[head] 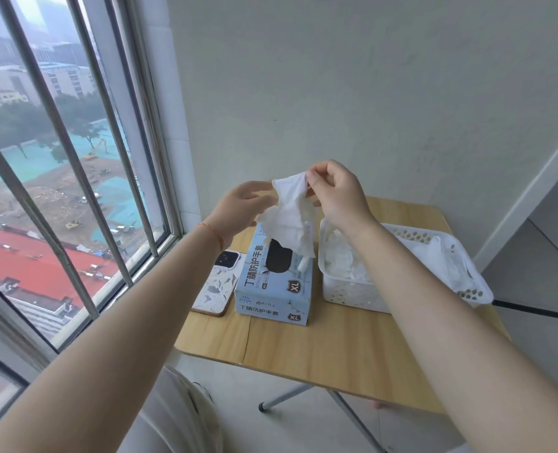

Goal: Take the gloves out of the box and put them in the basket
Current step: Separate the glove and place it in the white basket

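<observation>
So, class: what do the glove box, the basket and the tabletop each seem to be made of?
Glove box: printed cardboard, matte, judging by its creased edges and torn opening. Basket: white moulded plastic, slightly glossy, with perforated walls. Tabletop: smooth pale wood-grain surface, possibly laminate rather than solid wood.

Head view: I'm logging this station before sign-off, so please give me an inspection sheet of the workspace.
Surface: wooden folding table.
Job's things: glove held above the box; more gloves lie in the white basket right of the box.
Clutter: phone face down, left of the box.
Grippers: left hand and right hand both pinch the glove.
Cables: nothing seen.
Surroundings: barred window left, wall behind.
</observation>
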Demonstrator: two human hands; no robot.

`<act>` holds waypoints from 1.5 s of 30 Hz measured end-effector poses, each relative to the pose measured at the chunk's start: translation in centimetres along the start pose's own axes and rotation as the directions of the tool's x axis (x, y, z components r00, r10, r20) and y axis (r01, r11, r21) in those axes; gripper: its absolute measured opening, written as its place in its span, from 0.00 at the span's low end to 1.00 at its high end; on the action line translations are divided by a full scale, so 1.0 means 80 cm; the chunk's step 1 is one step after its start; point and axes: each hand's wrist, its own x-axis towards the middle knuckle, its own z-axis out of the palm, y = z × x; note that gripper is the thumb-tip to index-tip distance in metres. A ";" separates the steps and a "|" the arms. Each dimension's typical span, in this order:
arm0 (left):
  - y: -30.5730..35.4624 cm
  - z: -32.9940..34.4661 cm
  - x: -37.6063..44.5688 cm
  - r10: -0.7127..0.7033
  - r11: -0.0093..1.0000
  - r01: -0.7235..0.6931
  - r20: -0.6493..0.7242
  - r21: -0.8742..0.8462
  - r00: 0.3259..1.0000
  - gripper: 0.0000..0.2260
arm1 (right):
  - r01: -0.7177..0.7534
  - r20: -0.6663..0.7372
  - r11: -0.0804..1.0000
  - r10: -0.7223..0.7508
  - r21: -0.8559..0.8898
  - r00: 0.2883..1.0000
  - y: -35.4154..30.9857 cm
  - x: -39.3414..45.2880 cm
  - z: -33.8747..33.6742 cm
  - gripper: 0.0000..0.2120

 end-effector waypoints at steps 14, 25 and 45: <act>0.021 0.006 0.019 0.048 0.997 -0.035 -0.209 0.064 0.977 0.06 | -0.120 0.076 0.926 0.157 -0.357 0.985 0.003 0.001 -0.015 0.06; 0.064 0.011 0.007 0.198 0.980 -0.197 0.024 -0.042 0.980 0.12 | 0.036 -0.029 0.993 -0.039 -0.112 0.999 -0.027 0.014 -0.010 0.12; 0.083 0.032 -0.022 0.186 0.978 -0.127 0.414 -0.166 0.891 0.07 | -0.443 0.704 0.857 0.143 0.263 0.696 -0.017 -0.023 -0.079 0.30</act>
